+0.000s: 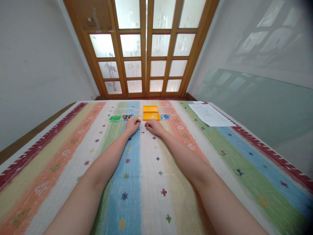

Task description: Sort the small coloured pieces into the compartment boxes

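My left hand (pixel 132 126) rests near the far side of the table with its fingers curled together. Facing it, my right hand (pixel 155 127) is bent inward, thumb and fingers closed. Whatever either one pinches is too small to make out. Just beyond them stands an open yellow box (pixel 150 108) with small white pieces inside. To its left are clear containers of green pieces (pixel 114 118), dark brown pieces (pixel 126 117) and a few yellow pieces (pixel 137 117). Blue pieces (pixel 166 117) lie in a clear container on the right. Tiny dark and blue bits (pixel 143 132) dot the cloth between my hands.
A striped, patterned tablecloth (pixel 151 182) covers the table. Printed white paper (pixel 210 115) lies at the far right. Behind the table are wooden doors with glass panes (pixel 134 68); a glass sheet (pixel 256 104) leans on the right wall.
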Motion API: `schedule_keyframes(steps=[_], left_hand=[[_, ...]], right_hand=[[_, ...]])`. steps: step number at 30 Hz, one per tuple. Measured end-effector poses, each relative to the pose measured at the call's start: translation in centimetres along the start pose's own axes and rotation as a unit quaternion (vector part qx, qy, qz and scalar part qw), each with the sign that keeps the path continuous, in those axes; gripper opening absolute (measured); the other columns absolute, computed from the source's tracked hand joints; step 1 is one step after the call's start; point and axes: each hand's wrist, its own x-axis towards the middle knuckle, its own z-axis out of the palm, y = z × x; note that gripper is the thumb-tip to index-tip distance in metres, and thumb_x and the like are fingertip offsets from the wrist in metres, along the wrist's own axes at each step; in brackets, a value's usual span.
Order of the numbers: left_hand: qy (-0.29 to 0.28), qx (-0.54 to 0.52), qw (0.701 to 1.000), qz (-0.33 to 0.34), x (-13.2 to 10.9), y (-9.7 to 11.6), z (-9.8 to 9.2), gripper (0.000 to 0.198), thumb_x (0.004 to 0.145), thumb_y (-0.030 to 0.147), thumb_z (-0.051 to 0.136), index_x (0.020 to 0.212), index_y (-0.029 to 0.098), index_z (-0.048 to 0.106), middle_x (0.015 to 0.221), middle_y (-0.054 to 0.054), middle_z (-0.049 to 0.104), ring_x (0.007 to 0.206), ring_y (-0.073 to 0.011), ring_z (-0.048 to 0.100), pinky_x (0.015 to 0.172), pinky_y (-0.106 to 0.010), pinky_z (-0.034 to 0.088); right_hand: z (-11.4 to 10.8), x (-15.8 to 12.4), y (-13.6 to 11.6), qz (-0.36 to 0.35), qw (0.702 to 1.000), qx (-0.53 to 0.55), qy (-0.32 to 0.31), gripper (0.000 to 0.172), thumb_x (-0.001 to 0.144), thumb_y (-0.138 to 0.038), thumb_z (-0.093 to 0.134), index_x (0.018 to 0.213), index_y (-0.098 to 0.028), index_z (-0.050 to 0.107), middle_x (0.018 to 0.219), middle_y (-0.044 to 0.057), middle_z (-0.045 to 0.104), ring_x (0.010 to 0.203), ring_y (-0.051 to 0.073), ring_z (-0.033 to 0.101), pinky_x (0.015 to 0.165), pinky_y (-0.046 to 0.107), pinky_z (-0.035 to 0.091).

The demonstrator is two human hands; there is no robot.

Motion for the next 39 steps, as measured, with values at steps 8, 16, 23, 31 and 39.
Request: schedule_keyframes(steps=[8,16,23,31,39], left_hand=[[-0.013,0.001,1.000,0.015,0.0,0.3,0.1,0.023,0.092,0.018,0.058,0.098,0.020,0.079,0.105,-0.007,0.079,0.104,-0.0250,0.069,0.102,-0.039,0.050],[-0.026,0.000,1.000,0.010,-0.1,0.8,-0.2,0.023,0.093,0.021,0.058,0.100,0.021,0.080,0.106,-0.007,0.079,0.104,-0.0248,0.069,0.104,-0.039,0.051],[-0.027,-0.012,1.000,0.004,-0.2,1.0,-0.3,0.023,0.092,0.021,0.058,0.100,0.021,0.080,0.108,-0.008,0.079,0.105,-0.0260,0.069,0.103,-0.040,0.051],[-0.027,-0.020,0.999,0.007,-0.2,1.0,-0.4,0.024,0.092,0.020,0.058,0.099,0.020,0.080,0.107,-0.009,0.078,0.106,-0.0266,0.069,0.104,-0.041,0.051],[0.028,-0.046,0.995,-0.081,0.3,-1.1,-1.3,0.028,0.093,0.020,0.055,0.106,0.019,0.079,0.105,-0.007,0.079,0.097,-0.0236,0.070,0.094,-0.035,0.054]], right_hand=[[0.1,0.2,0.4,0.051,0.999,0.007,0.002,0.013,0.093,-0.015,0.064,0.097,-0.019,0.076,0.099,0.007,0.074,0.095,0.020,0.063,0.085,0.028,0.044],[-0.3,0.0,0.6,0.073,0.994,0.042,0.077,0.015,0.098,-0.021,0.057,0.099,-0.020,0.072,0.096,0.006,0.074,0.088,0.019,0.063,0.080,0.028,0.044],[-1.2,0.1,2.2,0.163,0.957,0.111,0.213,0.021,0.094,-0.023,0.052,0.100,-0.018,0.072,0.097,0.008,0.075,0.087,0.021,0.065,0.083,0.032,0.049],[-1.5,-0.1,4.2,0.192,0.938,0.154,0.244,0.041,0.094,-0.016,0.043,0.125,-0.017,0.069,0.115,0.013,0.075,0.101,0.022,0.068,0.095,0.036,0.052],[-1.4,0.5,0.8,0.102,0.975,0.121,0.153,0.027,0.098,-0.016,0.049,0.106,-0.019,0.075,0.110,0.009,0.076,0.102,0.022,0.067,0.096,0.034,0.049]])
